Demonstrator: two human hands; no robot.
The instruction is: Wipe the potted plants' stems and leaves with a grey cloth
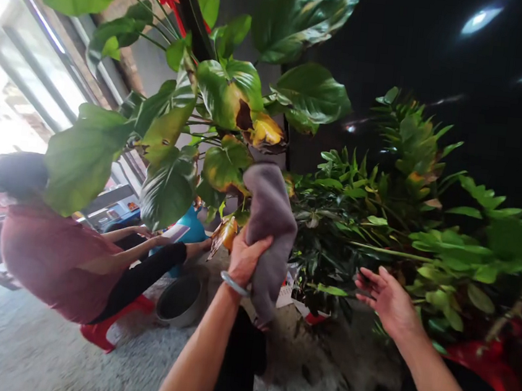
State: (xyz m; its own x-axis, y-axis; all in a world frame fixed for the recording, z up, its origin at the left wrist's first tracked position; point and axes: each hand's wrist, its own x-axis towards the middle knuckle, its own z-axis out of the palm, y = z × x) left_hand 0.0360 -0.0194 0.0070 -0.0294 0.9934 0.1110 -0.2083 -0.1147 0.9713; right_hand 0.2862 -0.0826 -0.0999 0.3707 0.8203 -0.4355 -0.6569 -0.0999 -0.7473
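Head view, cloth: a greyish cloth [273, 222] is held up in mid-air, over the far edge of the floor [144, 373], so it isn't being carried by any surface.
Left hand: the cloth is gripped pretty firmly by the left hand [249, 258], thumb wrapped across it about halfway down; a bangle [234, 284] is worn on that wrist.
Cloth vs hand: most of it sits just right of the left palm, with one end poking up past the fingers and the rest drooping below.
Long axis: roughly upright, top tipped a bit left towards the yellow leaf [267, 131] of the big plant; whether leaf and cloth are touching can't really be told.
Right hand: nothing seems to be held by the right hand [392, 304]; fingers are loosely spread and aimed left, with the cloth well apart from them. So the left is clearly the nearer one.
Right side: bushy greenery [350, 189] is bunched up behind that hand.
Left side: a bucket [180, 300] is parked by the floor's far edge, near a seated co-worker [61, 255] on a red stool [110, 326].
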